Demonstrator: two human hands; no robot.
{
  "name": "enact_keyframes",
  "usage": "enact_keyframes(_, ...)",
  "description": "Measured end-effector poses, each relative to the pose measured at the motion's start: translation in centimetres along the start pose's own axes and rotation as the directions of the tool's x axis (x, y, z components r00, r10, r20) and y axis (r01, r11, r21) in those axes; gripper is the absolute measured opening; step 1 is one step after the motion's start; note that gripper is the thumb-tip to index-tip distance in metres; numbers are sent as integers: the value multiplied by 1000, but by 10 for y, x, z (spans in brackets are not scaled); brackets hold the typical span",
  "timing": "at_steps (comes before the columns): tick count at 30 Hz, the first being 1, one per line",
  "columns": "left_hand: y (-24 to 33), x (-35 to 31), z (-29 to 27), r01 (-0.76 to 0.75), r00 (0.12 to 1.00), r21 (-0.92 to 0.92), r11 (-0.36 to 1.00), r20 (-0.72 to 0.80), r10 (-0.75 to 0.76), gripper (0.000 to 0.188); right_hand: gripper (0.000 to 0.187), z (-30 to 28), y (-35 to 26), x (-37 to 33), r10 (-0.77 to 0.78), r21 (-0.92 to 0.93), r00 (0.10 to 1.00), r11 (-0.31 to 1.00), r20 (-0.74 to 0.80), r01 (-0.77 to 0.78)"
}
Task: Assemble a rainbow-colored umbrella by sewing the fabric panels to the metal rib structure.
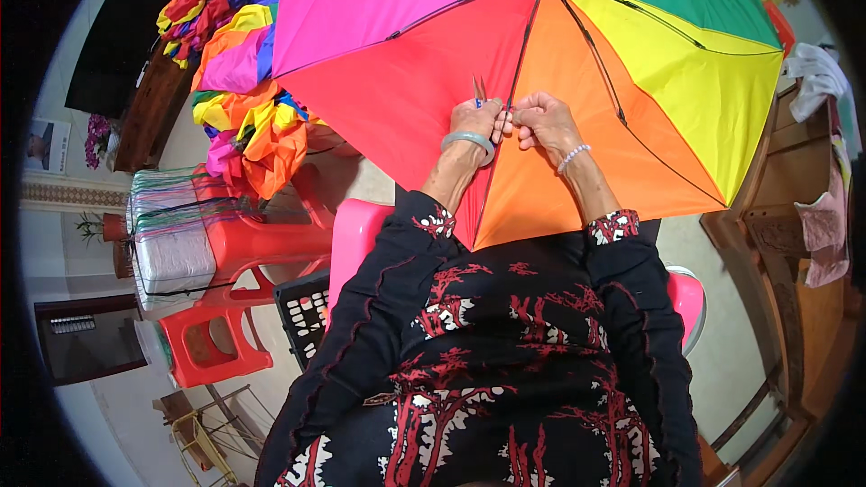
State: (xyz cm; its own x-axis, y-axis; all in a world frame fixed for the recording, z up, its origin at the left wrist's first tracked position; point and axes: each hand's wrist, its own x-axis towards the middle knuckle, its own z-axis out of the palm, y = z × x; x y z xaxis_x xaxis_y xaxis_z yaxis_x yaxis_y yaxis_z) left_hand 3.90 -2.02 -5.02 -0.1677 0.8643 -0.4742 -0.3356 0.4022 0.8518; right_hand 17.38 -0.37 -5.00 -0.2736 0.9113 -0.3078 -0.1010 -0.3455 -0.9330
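A rainbow-panelled umbrella [550, 185] is spread open in front of me, its inner side with the dark ribs facing me. My left hand [473, 119] lies over the red panel, closed around a small pair of pointed scissors [478, 87] whose blades stick up past the fingers. My right hand [547, 121] is over the orange panel, its thumb and fingers pinched together. Both sets of fingertips meet at the rib [515, 81] along the red-orange seam. Whatever is pinched between the right fingertips is too small to make out.
A heap of multicoloured umbrella cloth [248, 117] lies at the far left. Below it, a red plastic stool [262, 243] stands beside a wrapped white bundle [171, 239] with coloured threads. A black tray [305, 314] is near my left elbow. Wooden furniture [785, 234] stands to the right.
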Motion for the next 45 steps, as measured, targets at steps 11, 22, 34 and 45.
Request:
enact_keyframes(11,4,-7,12,-33,996,-17,999,-80,31,16,7,2,3,6,-79,-125,997,989,-18,76)
enact_keyframes(22,-3,1,4,-7,996,-5,1000,84,7,15,10,0,0,0,44,23,999,999,-12,-44)
enact_keyframes(34,-1,-10,8,-139,990,315,939,56,128,16,11,-2,-17,-8,-131,335,980,926,-149,175)
enact_keyframes(45,-2,-12,11,-376,896,588,716,36,442,14,13,-25,-18,-8,-157,152,981,973,-114,174)
